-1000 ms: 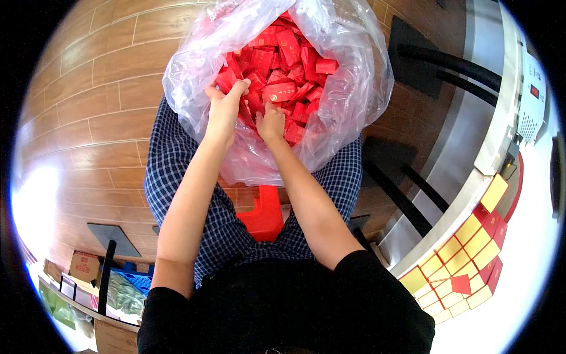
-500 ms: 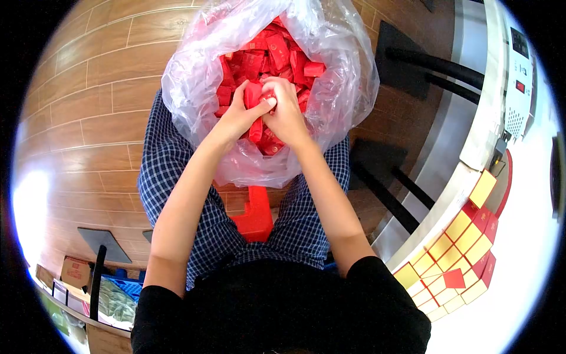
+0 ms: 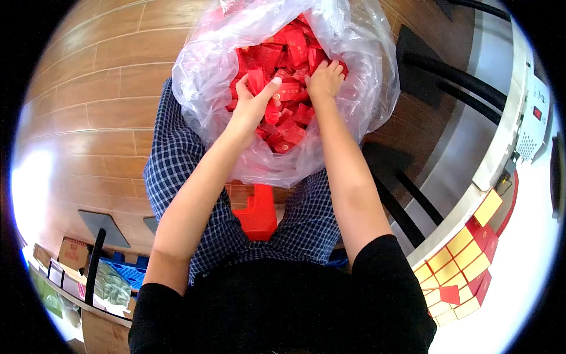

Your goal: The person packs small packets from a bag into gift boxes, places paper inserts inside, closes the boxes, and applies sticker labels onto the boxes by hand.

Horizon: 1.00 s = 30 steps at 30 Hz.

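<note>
A large clear plastic bag (image 3: 203, 76) stands open between my knees, filled with small red packets (image 3: 295, 47). Inside its mouth, my left hand (image 3: 253, 103) is closed around a red packet (image 3: 256, 79), thumb on the right side and fingers on the left. My right hand (image 3: 325, 79) reaches to the right part of the pile, its fingers curled over the packets there. Whether those fingertips grip one is hidden from me.
On the white table (image 3: 513, 253) at right, red and yellow boxes (image 3: 454, 265) stand stacked beside a white machine (image 3: 535, 118). Black table legs (image 3: 454, 74) rise on that side. A red plastic piece (image 3: 257, 215) shows between my legs; a blue crate (image 3: 125, 270) sits lower left.
My hands were together over a packet at the bag's middle. Now the right hand has let go and moved right onto the pile, while the left keeps a packet.
</note>
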Available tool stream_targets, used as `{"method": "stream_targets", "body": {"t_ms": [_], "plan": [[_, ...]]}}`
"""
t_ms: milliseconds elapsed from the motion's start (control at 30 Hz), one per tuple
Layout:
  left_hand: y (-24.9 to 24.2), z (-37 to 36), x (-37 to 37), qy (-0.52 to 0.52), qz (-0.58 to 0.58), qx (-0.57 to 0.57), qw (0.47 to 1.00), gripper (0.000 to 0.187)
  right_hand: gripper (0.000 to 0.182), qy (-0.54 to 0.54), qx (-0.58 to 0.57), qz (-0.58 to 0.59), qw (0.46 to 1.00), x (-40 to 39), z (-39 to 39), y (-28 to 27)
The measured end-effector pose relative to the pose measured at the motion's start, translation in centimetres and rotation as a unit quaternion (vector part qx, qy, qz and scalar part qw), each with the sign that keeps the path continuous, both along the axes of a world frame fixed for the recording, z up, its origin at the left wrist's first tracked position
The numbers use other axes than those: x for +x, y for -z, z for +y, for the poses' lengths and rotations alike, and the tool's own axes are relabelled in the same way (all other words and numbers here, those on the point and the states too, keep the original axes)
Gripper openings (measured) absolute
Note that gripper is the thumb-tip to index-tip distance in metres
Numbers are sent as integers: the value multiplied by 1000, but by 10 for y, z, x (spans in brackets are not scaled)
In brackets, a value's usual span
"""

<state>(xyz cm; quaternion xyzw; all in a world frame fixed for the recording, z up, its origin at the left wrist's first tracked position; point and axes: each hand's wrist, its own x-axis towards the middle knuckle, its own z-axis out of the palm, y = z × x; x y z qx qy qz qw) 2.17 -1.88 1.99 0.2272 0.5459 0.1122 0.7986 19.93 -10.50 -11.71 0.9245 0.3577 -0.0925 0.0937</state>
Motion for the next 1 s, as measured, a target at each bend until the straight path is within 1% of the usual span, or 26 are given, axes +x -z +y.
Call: {"method": "stream_targets", "body": {"t_ms": [33,67,100,167,200,233,300,367,433,500,533,567,600,633,667,700,767,800,833,867,900,933,1000], "plan": [[-2,1,0,8,3,-9,1000,82,46,-41,-55,-34,997,5,1,8],[-3,3,-3,17,9,-20,1000,83,30,-39,-47,-50,997,6,0,16],[4,2,-5,15,10,-21,1000,83,30,-40,-47,-49,997,10,-2,13],[23,-1,-6,21,28,27,999,88,24,-31,2,-4,1000,16,-3,-6],[17,2,-6,19,24,6,1000,95,25,-16,55,41,998,11,-4,-20],[18,0,-5,17,21,4,1000,95,25,-19,53,38,998,4,-9,-32],[23,-3,-5,13,43,29,999,98,27,10,164,155,974,-18,-18,-57],[29,-6,-4,6,50,44,998,99,21,-5,236,248,940,-51,-25,-87],[25,-7,-4,0,58,58,997,101,19,-50,301,265,915,-86,-29,-115],[9,-4,-2,81,113,130,982,101,25,-88,282,293,909,-107,-23,-146],[8,-3,-3,107,132,170,971,102,28,-73,260,319,909,-108,-26,-148],[10,-4,-3,107,132,170,971,102,28,-73,259,319,909,-103,-30,-144],[14,-5,-4,99,118,158,975,101,33,1,316,415,853,-94,-36,-134],[19,-6,-4,91,104,147,979,101,39,73,367,503,779,-84,-36,-128],[24,-10,-3,74,107,135,982,99,52,155,381,570,711,-75,-32,-121],[22,-9,-1,72,108,135,982,99,49,182,362,591,698,-60,-30,-106],[16,-8,1,38,114,146,982,96,43,304,342,484,746,-45,-11,-60],[17,-10,2,39,116,145,982,96,42,251,331,399,818,-35,-8,-26],[19,-12,4,37,120,157,980,96,45,194,315,307,877,-25,-2,2],[21,-13,3,35,127,170,977,95,53,164,286,259,908,-21,12,15],[22,-13,2,35,133,171,976,95,62,132,256,210,934,-20,26,24],[22,-13,2,27,118,147,982,96,62,132,256,215,933,-21,37,31],[23,-10,0,13,100,101,990,99,75,190,142,208,949,-25,52,34]]}}
